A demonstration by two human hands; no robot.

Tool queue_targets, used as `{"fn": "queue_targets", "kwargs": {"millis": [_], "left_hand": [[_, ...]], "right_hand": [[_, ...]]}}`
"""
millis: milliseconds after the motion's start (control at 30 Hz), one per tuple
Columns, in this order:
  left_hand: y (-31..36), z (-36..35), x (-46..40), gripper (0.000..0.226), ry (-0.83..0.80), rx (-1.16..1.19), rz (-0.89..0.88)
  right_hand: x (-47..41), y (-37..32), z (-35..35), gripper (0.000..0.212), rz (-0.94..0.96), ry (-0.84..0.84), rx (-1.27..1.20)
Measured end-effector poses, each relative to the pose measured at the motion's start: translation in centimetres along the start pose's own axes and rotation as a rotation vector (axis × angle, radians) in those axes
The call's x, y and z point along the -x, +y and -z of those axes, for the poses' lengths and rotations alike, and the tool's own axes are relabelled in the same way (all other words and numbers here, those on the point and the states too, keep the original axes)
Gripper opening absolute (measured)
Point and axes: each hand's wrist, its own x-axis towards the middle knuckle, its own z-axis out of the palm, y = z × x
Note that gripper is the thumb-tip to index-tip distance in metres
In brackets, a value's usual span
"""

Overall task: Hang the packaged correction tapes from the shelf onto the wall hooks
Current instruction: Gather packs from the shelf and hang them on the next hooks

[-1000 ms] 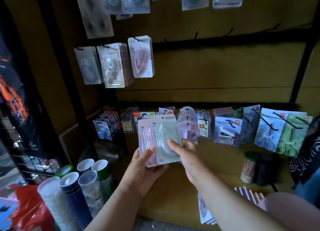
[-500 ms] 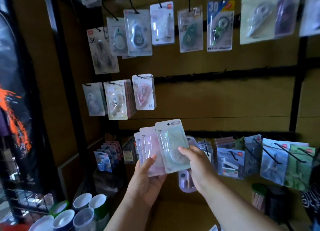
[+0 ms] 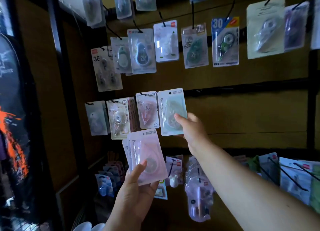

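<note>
2 raised hands: right hand pinching green pack, left hand gripping pink packs.

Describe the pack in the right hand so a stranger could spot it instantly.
Start at the middle row of hanging packs on the brown wall. At its right end, the right hand holds up a mint-green pack beside the pink "12" pack. No hook passes through its hole.
</note>
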Motion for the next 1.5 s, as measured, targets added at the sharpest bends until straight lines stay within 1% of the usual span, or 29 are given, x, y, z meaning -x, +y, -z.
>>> {"fn": "queue_targets", "kwargs": {"millis": [67, 233, 367, 467, 533, 667, 800, 900, 967, 1033, 1067, 1133, 1167, 1200, 1267, 1367, 1400, 1467, 1500], "left_hand": [[0.0, 0.0, -0.2, 0.059, 0.007, -0.009, 0.012], [-0.1, 0.1, -0.3, 0.06, 0.033, -0.013, 0.055], [-0.1, 0.0, -0.4, 0.064, 0.058, 0.006, 0.053], [-0.1, -0.2, -0.4, 0.062, 0.06, 0.017, 0.04], [-0.1, -0.4, -0.3, 0.06, 0.062, 0.021, 0.035], [-0.1, -0.7, -0.3, 0.056, 0.077, 0.015, 0.047], [-0.3, -0.9, -0.3, 0.054, 0.069, 0.025, 0.067], [-0.5, -1.0, -0.4, 0.055, 0.058, 0.038, 0.076], [-0.5, -1.1, -0.4, 0.057, 0.047, 0.036, 0.077], [-0.6, -1.3, -0.4, 0.059, 0.039, 0.022, 0.068], [-0.6, -1.4, -0.4, 0.059, 0.031, 0.014, 0.06], [-0.8, -1.5, -0.4, 0.057, 0.019, -0.002, 0.045], [-0.9, -1.5, -0.3, 0.057, 0.015, -0.008, 0.042], [-1.1, -1.5, -0.3, 0.057, 0.012, -0.014, 0.047], [-1.3, -1.6, -0.2, 0.06, 0.004, -0.036, 0.062], [-1.6, -2.2, 0.0, 0.08, 0.017, -0.04, 0.048], [-1.6, -2.3, 0.0, 0.079, 0.019, -0.015, 0.041], [-1.8, -2.4, -0.1, 0.061, 0.035, 0.043, 0.043], [-1.8, -2.3, -0.3, 0.055, 0.037, 0.062, 0.05]], "right_hand": [[-0.2, 0.6, -0.1, 0.014, -0.001, 0.012, 0.007], [-0.1, 1.9, 0.1, 0.009, 0.04, 0.051, 0.024], [-0.4, 1.8, 0.1, 0.016, 0.069, 0.099, 0.054], [-0.8, 1.9, 0.0, 0.019, 0.08, 0.126, 0.115], [-1.6, 1.9, -0.1, 0.022, 0.065, 0.14, 0.172], [-4.2, 1.7, -0.6, 0.026, -0.042, 0.191, 0.224], [-6.2, 1.8, -0.6, 0.038, -0.18, 0.198, 0.279], [-6.1, 2.2, 0.1, 0.048, -0.262, 0.198, 0.34], [-4.8, 2.5, 0.5, 0.059, -0.271, 0.202, 0.393], [-2.5, 2.7, 0.7, 0.067, -0.238, 0.186, 0.391], [-1.0, 2.8, 0.8, 0.072, -0.216, 0.153, 0.355], [2.3, 3.1, 0.9, 0.078, -0.207, 0.036, 0.261], [3.8, 3.1, 1.0, 0.077, -0.216, -0.027, 0.246], [5.1, 3.1, 1.0, 0.072, -0.228, -0.083, 0.259], [6.8, 3.2, 1.0, 0.054, -0.232, -0.149, 0.295], [7.5, 3.0, 1.1, 0.034, -0.22, -0.163, 0.271], [7.5, 3.1, 1.3, 0.032, -0.215, -0.164, 0.248], [7.3, 3.2, 1.7, 0.029, -0.218, -0.156, 0.208], [7.3, 3.3, 1.9, 0.027, -0.22, -0.145, 0.186]]}}
